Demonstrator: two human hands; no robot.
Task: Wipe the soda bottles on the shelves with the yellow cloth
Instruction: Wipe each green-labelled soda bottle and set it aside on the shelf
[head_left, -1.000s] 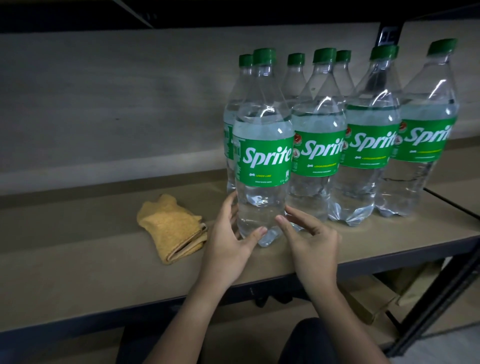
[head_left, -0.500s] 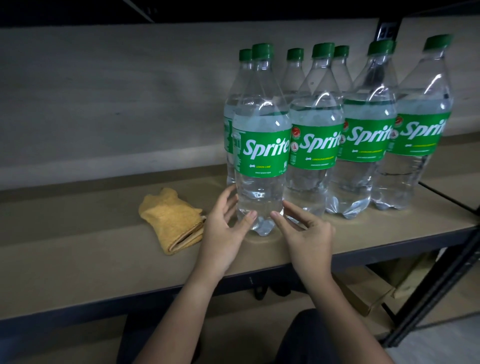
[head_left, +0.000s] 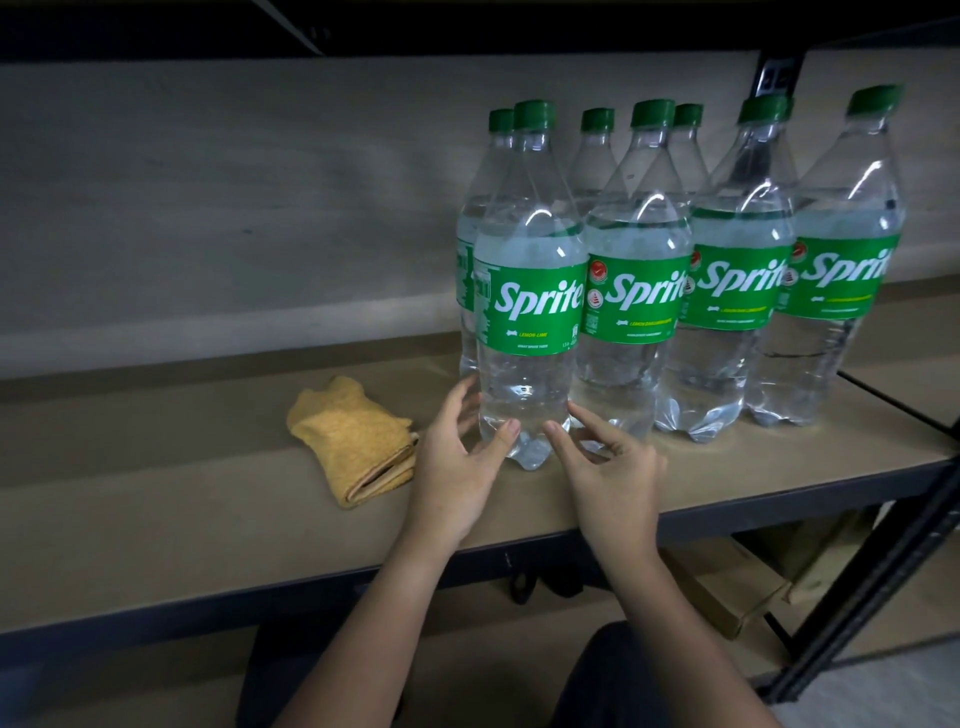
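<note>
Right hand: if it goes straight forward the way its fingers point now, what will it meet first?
Most likely the front-left Sprite bottle: the right hand points its fingers up-left at the bottle's base, already at or nearly touching it.

Clear soda bottles (head_left: 524, 395) — green caps, green labels with white lettering — mustard-yellow cloth (head_left: 353, 441), tan shelf (head_left: 156, 519)
</note>
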